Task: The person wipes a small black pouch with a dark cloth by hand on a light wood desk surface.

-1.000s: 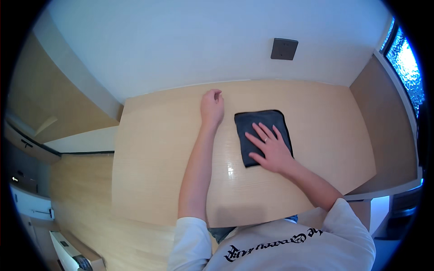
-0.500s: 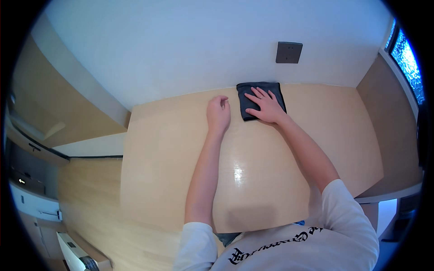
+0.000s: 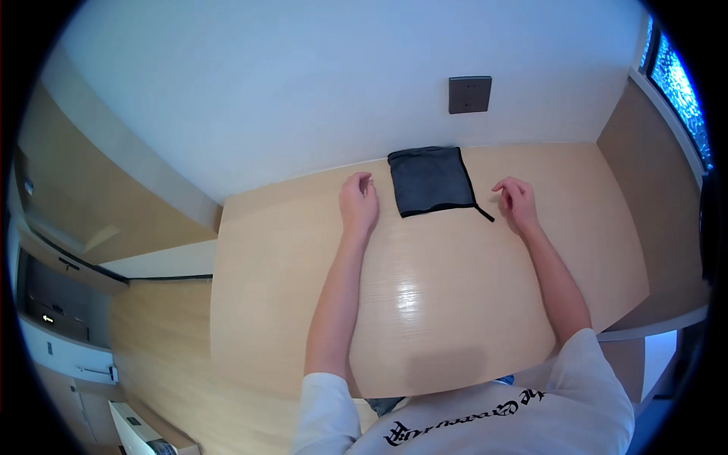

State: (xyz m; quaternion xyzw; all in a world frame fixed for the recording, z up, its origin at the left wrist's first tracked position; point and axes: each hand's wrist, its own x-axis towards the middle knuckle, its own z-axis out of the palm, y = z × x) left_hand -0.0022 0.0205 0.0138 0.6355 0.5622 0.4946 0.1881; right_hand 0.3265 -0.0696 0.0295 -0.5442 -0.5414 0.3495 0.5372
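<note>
- Filling the top of the view: a plain pale wall (image 3: 303, 91), running straight down to the back of the work surface.
- Next biggest is the light wood-look counter (image 3: 280, 288), with a bright shiny patch around the middle and a soft shadow at the near edge.
- Wood-toned floor (image 3: 159, 326) off to the left, way lower than the counter.
- White T-shirt (image 3: 485, 428) with dark lettering along the bottom, sleeves ending around the elbows.
- Dark grey cloth (image 3: 431, 182) with black edging, lying flat at the back of the counter, far edge right up by the wall. It sits between the two hands, just beside each one.
- Left hand (image 3: 359, 201) is left of the cloth, loosely curled, thumb and fingers a bit apart, not gripping anything I can see.
- Right hand (image 3: 519, 203) is on the other side, off the cloth with a small gap, relaxed and half-curled, fingertips toward it.
- Dark square socket (image 3: 470, 95) on the wall, above and a little right of the cloth.
- Tiny black strap (image 3: 485, 214) poking out from the cloth's near right corner, on the right hand's side.
</note>
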